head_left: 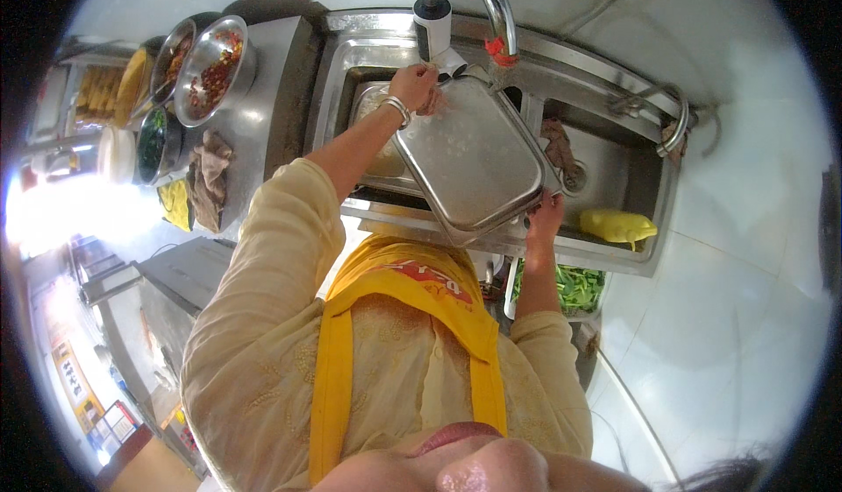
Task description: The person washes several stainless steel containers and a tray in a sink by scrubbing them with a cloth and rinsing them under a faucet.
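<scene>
A rectangular stainless steel pan [474, 154] is held at a slant over the double sink, partly above its left basin. My left hand [416, 89], with a bracelet at the wrist, is closed at the pan's far left corner, just below the white tap body [433, 32]. At the near right corner my right hand [545, 214] grips the rim, its fingers partly hidden. Under the pan, in the left basin, sits another metal container [377, 154] with pale contents, mostly covered.
A chrome spout [495, 10] with a red wrap arches over the sink. In the right basin lie a brown cloth [558, 146] and a yellow rubber glove [618, 226]. Leafy greens [574, 288] are below the sink. Metal bowls with chopped red peppers [217, 73] stand on the left counter.
</scene>
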Demonstrator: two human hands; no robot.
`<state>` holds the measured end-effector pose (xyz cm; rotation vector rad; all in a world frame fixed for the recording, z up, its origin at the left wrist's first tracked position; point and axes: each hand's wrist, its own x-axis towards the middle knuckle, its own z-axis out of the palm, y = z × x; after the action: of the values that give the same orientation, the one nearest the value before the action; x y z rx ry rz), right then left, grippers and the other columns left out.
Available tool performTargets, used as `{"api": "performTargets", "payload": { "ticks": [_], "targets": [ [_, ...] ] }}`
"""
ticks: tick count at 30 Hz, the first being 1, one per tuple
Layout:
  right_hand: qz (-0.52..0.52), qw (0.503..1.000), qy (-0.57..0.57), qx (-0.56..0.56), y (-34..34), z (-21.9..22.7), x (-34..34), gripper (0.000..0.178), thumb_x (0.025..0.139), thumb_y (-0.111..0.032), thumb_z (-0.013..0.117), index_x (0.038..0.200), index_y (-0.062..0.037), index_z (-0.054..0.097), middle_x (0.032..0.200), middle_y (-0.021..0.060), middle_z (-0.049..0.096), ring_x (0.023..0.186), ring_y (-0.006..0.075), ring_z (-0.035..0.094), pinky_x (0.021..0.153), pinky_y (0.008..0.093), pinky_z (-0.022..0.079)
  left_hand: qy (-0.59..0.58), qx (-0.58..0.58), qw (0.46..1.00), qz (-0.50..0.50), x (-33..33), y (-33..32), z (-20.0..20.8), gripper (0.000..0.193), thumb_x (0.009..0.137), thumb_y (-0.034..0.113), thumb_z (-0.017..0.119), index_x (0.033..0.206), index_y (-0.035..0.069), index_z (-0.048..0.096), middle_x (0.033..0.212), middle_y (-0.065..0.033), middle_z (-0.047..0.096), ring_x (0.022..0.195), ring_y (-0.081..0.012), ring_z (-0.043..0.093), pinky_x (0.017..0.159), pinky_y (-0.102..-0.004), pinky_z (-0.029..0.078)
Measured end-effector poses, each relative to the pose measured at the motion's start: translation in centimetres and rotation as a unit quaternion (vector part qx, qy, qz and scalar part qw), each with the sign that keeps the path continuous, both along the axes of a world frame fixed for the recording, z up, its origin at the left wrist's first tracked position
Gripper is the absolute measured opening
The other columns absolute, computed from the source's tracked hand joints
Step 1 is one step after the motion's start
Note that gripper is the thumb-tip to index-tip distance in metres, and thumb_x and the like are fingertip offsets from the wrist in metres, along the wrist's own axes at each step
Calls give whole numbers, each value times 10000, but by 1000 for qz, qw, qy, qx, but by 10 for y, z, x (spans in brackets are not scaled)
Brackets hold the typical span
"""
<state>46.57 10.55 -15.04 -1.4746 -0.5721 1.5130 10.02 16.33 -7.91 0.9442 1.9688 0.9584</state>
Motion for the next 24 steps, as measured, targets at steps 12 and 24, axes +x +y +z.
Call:
{"api": "performTargets", "payload": {
  "ticks": [12,24],
  "targets": [
    [-37,999,35,-19,25,90,-31,393,935,-334,504,1049,38,565,991,96,613,851,214,590,718,353,480,41,57,997,7,7,27,19,327,844,273,597,811,-49,636,653,-119,639,502,-170,582,470,-306,464],
    [-5,1000,-4,10,18,126,-38,409,911,-344,557,1041,43,575,952,91,619,794,196,587,703,347,476,-97,57,990,79,26,23,26,345,819,323,634,844,-22,633,773,-142,647,709,-222,623,655,-343,489]
  ]
}}
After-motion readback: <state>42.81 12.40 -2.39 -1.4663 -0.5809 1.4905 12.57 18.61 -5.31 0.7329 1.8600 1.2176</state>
